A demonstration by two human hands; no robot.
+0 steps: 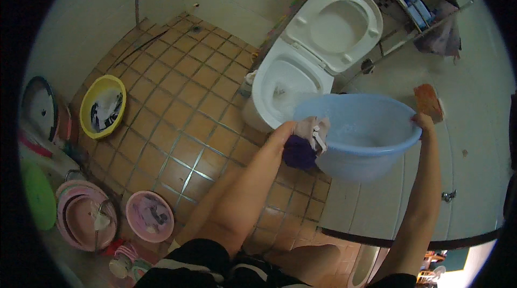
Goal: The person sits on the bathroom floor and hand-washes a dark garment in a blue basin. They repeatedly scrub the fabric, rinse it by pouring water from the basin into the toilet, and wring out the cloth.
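Observation:
My left hand point(288, 129) grips a beige cloth with a strap or buckle point(314, 130) and a dark purple cloth point(299, 152), bunched against the left side of a large light-blue plastic basin point(363, 167). My right hand point(422, 121) holds the basin's right rim. Tilted, the basin has its far left edge over the front of the white toilet bowl point(264, 98), and water appears to run from it into the bowl. The toilet's seat point(373, 17) is raised. How far my left fingers also hold the basin is hidden by the cloths.
On the tiled floor at left stand a yellow basin point(83, 115) with wet clothes, a small pink basin point(130, 217) with cloth and stacked pink basins point(64, 223). A metal rack point(404, 43) with bottles is by the toilet. An orange-brown block point(428, 100) sits at the right wall.

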